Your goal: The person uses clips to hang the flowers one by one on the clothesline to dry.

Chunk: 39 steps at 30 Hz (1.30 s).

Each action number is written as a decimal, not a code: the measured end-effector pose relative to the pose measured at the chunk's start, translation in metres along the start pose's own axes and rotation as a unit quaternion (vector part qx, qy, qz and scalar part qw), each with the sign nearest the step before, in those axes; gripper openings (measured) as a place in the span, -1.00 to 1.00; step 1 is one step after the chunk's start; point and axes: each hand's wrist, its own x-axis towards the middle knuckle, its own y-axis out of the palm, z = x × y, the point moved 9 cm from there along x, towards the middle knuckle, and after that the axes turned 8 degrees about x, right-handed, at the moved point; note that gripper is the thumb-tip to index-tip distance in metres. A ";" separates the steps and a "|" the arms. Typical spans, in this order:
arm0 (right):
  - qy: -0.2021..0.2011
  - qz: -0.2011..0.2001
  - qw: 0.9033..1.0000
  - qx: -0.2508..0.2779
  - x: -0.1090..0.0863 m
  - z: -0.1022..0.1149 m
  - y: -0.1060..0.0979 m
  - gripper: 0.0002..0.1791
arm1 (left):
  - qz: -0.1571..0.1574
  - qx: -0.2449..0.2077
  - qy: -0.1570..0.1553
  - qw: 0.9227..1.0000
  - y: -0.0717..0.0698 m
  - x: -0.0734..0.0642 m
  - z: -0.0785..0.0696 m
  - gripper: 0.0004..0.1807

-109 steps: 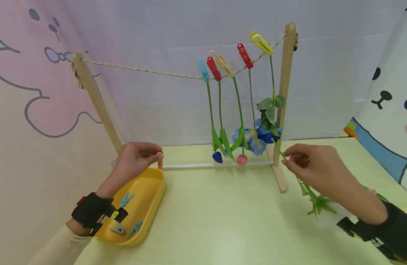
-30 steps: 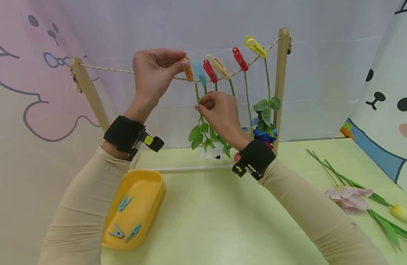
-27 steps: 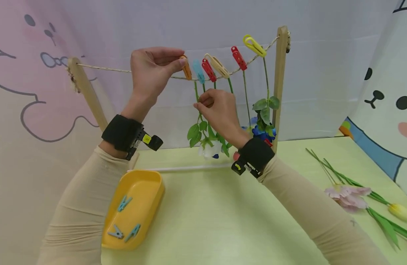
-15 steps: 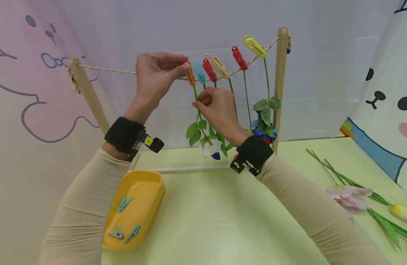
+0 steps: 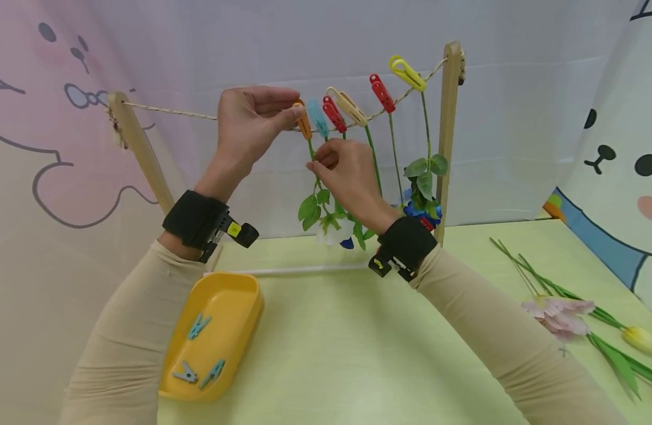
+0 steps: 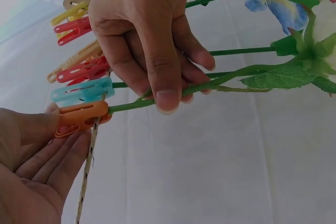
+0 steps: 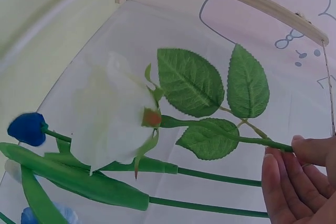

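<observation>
My left hand (image 5: 254,127) pinches an orange clothespin (image 5: 304,123) by its upper end, on the rope (image 5: 171,110). In the left wrist view the orange clothespin (image 6: 83,116) sits across the rope, and the green stem tip meets its jaws. Just below, my right hand (image 5: 352,180) pinches that stem between thumb and fingers. The stem belongs to a white artificial rose (image 7: 113,114) hanging head down with green leaves (image 7: 191,82). Right beside it a light blue clothespin (image 5: 318,117) grips another stem on the rope.
Red, beige and yellow clothespins (image 5: 406,73) hold more flowers toward the right wooden post (image 5: 449,136). A yellow tray (image 5: 251,319) with several blue and grey clothespins stands at left. A pink flower (image 5: 559,316) and yellow tulip (image 5: 642,340) lie on the table at right.
The left hand brought the orange clothespin from above the tray to the rope, then slid it down onto the stem. The right hand carried the white rose from the right side to the rope.
</observation>
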 end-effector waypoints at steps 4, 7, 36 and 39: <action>-0.006 -0.001 1.000 -0.007 -0.001 -0.001 0.000 -0.78 | 0.013 0.036 0.010 0.999 0.002 -0.001 -0.001 -0.68; -0.009 0.003 1.000 -0.007 -0.002 0.000 0.000 -0.79 | 0.019 0.063 0.016 0.998 0.002 -0.003 -0.003 -0.69; -0.108 0.038 0.993 -0.021 -0.068 0.017 -0.065 -0.91 | -0.088 0.208 0.234 0.946 -0.024 -0.082 -0.063 -0.91; -0.098 0.042 0.994 -0.035 -0.076 0.006 -0.076 -0.90 | -0.068 0.206 0.217 0.952 -0.024 -0.095 -0.058 -0.91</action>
